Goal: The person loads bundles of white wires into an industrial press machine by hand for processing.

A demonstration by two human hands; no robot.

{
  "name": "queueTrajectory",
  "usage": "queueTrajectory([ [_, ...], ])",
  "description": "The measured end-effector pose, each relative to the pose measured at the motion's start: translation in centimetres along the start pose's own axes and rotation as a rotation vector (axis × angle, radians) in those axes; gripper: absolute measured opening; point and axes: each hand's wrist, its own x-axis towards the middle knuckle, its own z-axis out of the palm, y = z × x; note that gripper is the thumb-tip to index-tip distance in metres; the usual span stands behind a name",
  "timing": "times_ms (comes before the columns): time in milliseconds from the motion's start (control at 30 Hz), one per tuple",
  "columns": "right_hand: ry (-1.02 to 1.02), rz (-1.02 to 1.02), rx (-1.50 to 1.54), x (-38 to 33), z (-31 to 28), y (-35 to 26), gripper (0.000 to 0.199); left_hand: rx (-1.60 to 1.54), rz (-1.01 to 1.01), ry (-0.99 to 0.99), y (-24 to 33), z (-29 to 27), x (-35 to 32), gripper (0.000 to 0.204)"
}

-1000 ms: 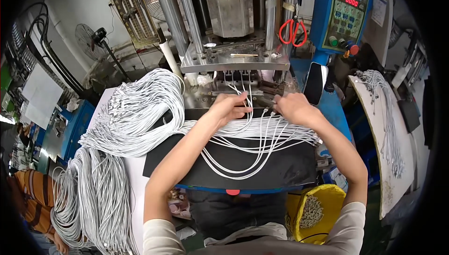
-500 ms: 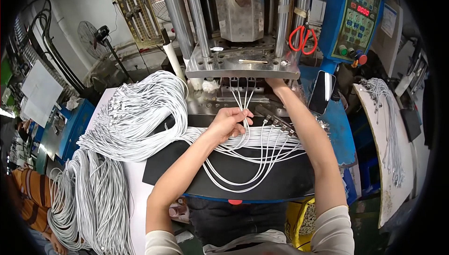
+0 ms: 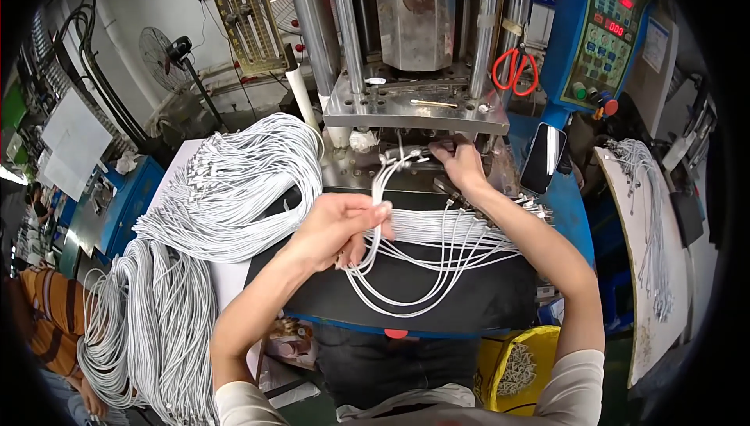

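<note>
My left hand (image 3: 340, 227) is closed in a pinch round a few white cables (image 3: 380, 185). Their small metal-tipped ends (image 3: 400, 162) stick up above my fingers, in front of the press's lower metal block. The rest of these cables loops down over the black mat. My right hand (image 3: 462, 167) reaches under the steel plate (image 3: 414, 114) of the press, fingers curled beside the cable ends and a metal piece; what it grips is hidden. Just below, a flat row of white cables (image 3: 426, 224) lies across the mat (image 3: 406, 281).
Big coils of white cable (image 3: 242, 184) lie at left, with another bundle (image 3: 172, 324) hanging nearer. At right are a phone (image 3: 544, 159), red-handled scissors (image 3: 516, 72) and a blue control panel (image 3: 598, 43). A yellow bin (image 3: 539, 340) stands below. Another person's striped sleeve (image 3: 55, 309) shows far left.
My left hand has drawn the cables back and left, so their ends are out from under the press plate. My right hand has come forward, nearer those ends.
</note>
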Motion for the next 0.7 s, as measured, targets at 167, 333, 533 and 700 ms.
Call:
queueTrajectory([
  [167,-0.197,-0.556,-0.651,-0.4,0.9,0.2,0.045,0.15,0.456,0.894,-2.3,-13.8,1.1,0.037],
  [333,-0.122,-0.785,-0.63,-3.3,-1.6,0.9,0.04,0.016,0.235,1.01,-5.7,-20.5,5.1,0.049],
  [533,-0.03,-0.685,-0.784,-10.6,-8.8,3.4,0.025,0.256,0.254,0.444,-1.7,-3.5,4.3,0.062],
  [700,-0.089,-0.598,-0.637,-9.7,-9.6,5.1,0.019,0.863,0.825,0.006,-6.7,10.4,7.4,0.035],
])
